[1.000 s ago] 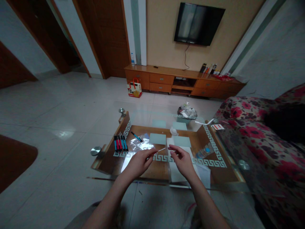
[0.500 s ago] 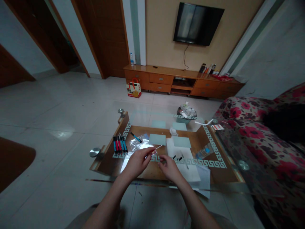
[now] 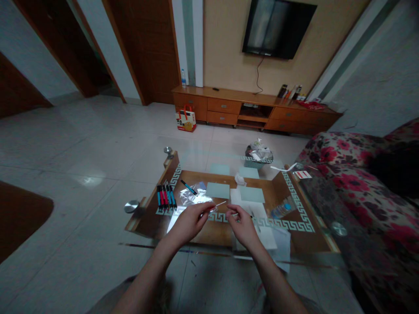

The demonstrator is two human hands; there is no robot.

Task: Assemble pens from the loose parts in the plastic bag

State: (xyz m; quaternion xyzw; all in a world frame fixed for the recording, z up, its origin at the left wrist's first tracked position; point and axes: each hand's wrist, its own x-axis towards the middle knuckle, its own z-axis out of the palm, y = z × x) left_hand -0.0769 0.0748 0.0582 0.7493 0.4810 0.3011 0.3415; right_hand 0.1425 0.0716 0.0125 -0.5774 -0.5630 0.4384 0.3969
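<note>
My left hand (image 3: 195, 218) is closed in a pinch on a thin white stick (image 3: 221, 203), which looks like a pen refill and points to the right. Just off its free tip is my right hand (image 3: 241, 223), its fingers curled together; anything between them is too small to make out. Both hands are above the glass coffee table (image 3: 203, 233). Beyond my left hand, a blue and black pen (image 3: 189, 187) lies on crumpled clear plastic wrapping (image 3: 187, 199). A row of several blue and red pens (image 3: 166, 197) sits at the left.
White paper (image 3: 268, 237) lies under and beside my right forearm. A plastic bottle (image 3: 280, 211) is on its side at the right. A filled waste basket (image 3: 257, 161) stands past the table's far side, and a flowered sofa (image 3: 347, 174) is along the right.
My right hand has moved right and slightly up, to the level of the stick's tip, now covering the small black pieces near it. My left hand still holds the stick. The view has shifted slightly.
</note>
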